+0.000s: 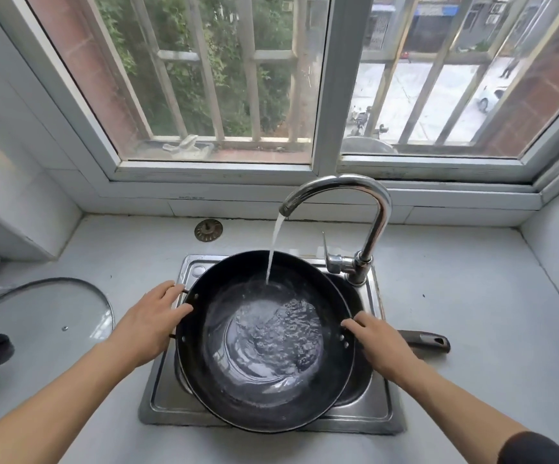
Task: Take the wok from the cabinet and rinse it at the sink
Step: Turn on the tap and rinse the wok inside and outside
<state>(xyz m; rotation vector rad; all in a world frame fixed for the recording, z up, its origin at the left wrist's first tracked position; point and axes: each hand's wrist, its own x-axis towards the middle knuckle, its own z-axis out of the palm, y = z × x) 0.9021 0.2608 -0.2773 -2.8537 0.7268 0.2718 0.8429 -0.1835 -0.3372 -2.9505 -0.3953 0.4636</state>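
A black wok (pixel 201 373) is held over the steel sink (pixel 159 396), covering most of the basin. Water runs from the chrome faucet (pixel 377 226) into the wok and swirls in its bottom. My left hand (pixel 151 324) grips the wok's left ear handle. My right hand (pixel 377 343) holds the right rim, over the other handle. Another dark pan lies under the wok in the basin, and its long handle (pixel 427 341) sticks out to the right past my right hand.
A glass lid (pixel 37 316) with a black knob lies upside down on the counter at left. A metal sink strainer (pixel 208 230) sits behind the sink. A window with bars runs along the back wall, close behind the faucet.
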